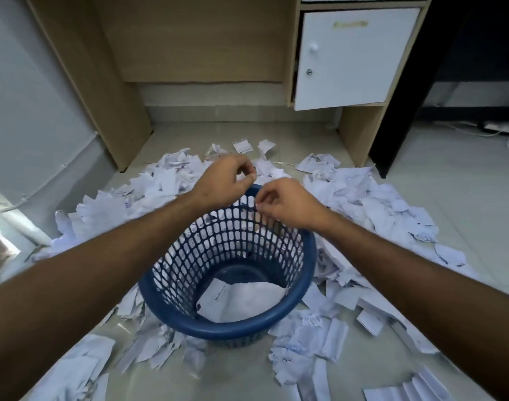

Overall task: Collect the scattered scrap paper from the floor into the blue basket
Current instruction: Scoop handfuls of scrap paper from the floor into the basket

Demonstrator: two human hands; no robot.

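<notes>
On the tiled floor (464, 198) under a wooden desk (201, 39), a blue basket (227, 328) stands among scattered scrap paper (363, 192), with one white sheet (241, 302) lying inside it. Above the basket's far rim, the left hand (224, 180) and right hand (288, 206) hover with fingers curled; whether they pinch any paper cannot be told. A white cabinet door (351, 59) hangs far right.
</notes>
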